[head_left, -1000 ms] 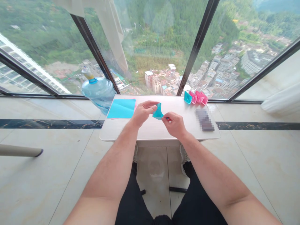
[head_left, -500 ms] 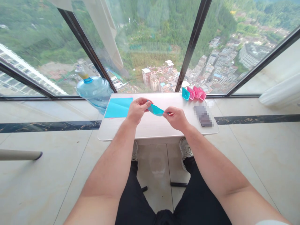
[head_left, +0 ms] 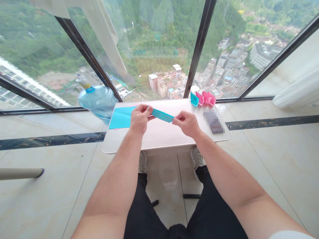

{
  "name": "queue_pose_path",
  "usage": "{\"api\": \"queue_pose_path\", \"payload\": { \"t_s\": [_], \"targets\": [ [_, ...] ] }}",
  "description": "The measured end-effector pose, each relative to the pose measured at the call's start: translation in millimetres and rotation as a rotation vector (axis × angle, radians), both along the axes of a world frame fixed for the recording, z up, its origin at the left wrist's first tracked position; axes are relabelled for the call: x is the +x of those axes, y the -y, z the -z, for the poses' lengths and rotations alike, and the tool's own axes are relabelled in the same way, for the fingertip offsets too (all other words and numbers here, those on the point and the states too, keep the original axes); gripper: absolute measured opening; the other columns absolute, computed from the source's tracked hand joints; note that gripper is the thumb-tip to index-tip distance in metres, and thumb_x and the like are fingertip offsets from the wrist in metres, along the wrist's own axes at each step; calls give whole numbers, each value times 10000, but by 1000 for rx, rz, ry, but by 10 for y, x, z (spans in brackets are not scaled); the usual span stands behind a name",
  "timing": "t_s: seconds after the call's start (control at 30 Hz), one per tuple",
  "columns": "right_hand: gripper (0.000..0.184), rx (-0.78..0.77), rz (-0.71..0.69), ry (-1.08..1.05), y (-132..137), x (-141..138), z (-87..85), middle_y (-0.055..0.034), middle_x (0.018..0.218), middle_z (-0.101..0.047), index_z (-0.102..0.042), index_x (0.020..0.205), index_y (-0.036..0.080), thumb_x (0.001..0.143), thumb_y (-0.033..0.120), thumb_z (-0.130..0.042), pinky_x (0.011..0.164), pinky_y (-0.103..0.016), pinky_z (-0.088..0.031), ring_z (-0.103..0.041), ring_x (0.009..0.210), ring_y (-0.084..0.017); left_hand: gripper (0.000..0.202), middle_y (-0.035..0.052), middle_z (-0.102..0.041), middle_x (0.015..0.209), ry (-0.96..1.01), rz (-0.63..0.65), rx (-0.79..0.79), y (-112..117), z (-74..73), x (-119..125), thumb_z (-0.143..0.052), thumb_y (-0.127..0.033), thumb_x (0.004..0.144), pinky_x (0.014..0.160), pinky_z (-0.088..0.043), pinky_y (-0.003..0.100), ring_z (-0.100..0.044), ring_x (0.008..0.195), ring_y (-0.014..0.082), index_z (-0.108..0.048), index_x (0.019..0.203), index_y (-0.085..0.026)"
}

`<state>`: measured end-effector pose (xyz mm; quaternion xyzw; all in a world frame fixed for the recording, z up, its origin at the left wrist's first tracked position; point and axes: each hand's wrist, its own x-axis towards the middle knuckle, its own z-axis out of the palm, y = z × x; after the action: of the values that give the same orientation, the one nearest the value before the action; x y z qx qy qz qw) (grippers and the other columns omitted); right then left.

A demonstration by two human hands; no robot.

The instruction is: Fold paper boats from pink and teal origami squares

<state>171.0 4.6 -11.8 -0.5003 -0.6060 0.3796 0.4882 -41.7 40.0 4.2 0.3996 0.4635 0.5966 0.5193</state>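
Observation:
A folded piece of blue paper (head_left: pixel 162 115) is stretched between my two hands above the small white table (head_left: pixel 159 141). My left hand (head_left: pixel 141 119) pinches its left end, and my right hand (head_left: pixel 184 122) pinches the right end between thumb and fingers. The paper appears as a long narrow band, slanting slightly down to the right. Flat blue paper (head_left: pixel 121 118) lies on the table beside my left hand, partly covered by it, with a pink edge showing beneath. Folded paper pieces stand at the back right: a blue one (head_left: pixel 194 99) and several pink ones (head_left: pixel 206 98).
A phone (head_left: pixel 215 122), partly pixelated, lies on the table's right side. A large blue water bottle (head_left: pixel 98 101) stands on the floor beyond the table's left end. Tall windows (head_left: pixel 159 43) rise behind the table. A pale leg-like tube (head_left: pixel 21 173) juts in from the left.
The blue paper has gone from a wider, opened shape to a long narrow band. My hands have moved apart, mostly the left one going left. The view has shifted a little.

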Motion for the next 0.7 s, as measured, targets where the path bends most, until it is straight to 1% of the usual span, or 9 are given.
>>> {"api": "queue_pose_path", "payload": {
  "t_s": [0.13, 0.33, 0.4, 0.53, 0.6, 0.7],
  "targets": [
    [157, -30, 6, -32, -2, -11, -26, -26, 654, -728, -616, 709, 197, 747, 305, -724, 602, -289, -526, -717, 653, -198, 387, -32, -602, 671, -10, -23, 6, 8, -8, 18, -853, -413, 634, 678, -617, 343, -645, 639, 133, -575, 769, -179],
    [162, -55, 13, -56, 12, -41, -54, -15, 610, -710, -599, 696, 197, 742, 294, -721, 554, -265, -507, -724, 626, -199, 349, -28, -597, 692, -28, -123, 33, 19, 3, 85, -826, -408, 657, 645, -606, 311, -617, 637, 122, -584, 766, -181],
    [161, -54, 24, -64, 10, -47, -50, -9, 600, -700, -592, 692, 198, 737, 283, -721, 545, -259, -500, -724, 620, -200, 336, -28, -594, 696, -27, -147, 34, 31, -4, 107, -816, -400, 663, 649, -602, 313, -610, 638, 119, -585, 765, -178],
    [165, -36, 57, -78, -4, -58, -46, 11, 584, -665, -571, 695, 200, 728, 273, -715, 528, -251, -485, -713, 599, -190, 328, -29, -583, 688, 4, -153, 21, 49, -18, 135, -805, -387, 662, 654, -594, 322, -603, 636, 121, -576, 764, -175],
    [176, -20, 74, -106, -18, -64, -44, 32, 595, -640, -550, 725, 207, 716, 275, -712, 521, -249, -481, -698, 580, -176, 332, -30, -583, 689, 25, -153, 10, 51, -20, 146, -806, -382, 656, 650, -590, 319, -604, 637, 122, -570, 763, -176],
    [208, -9, 88, -149, -43, -66, -26, 59, 630, -614, -535, 824, 221, 706, 277, -697, 538, -255, -492, -667, 565, -150, 341, -35, -581, 690, 37, -151, 1, 59, -20, 169, -807, -395, 666, 653, -586, 310, -604, 636, 117, -561, 766, -181]
  ]
}}
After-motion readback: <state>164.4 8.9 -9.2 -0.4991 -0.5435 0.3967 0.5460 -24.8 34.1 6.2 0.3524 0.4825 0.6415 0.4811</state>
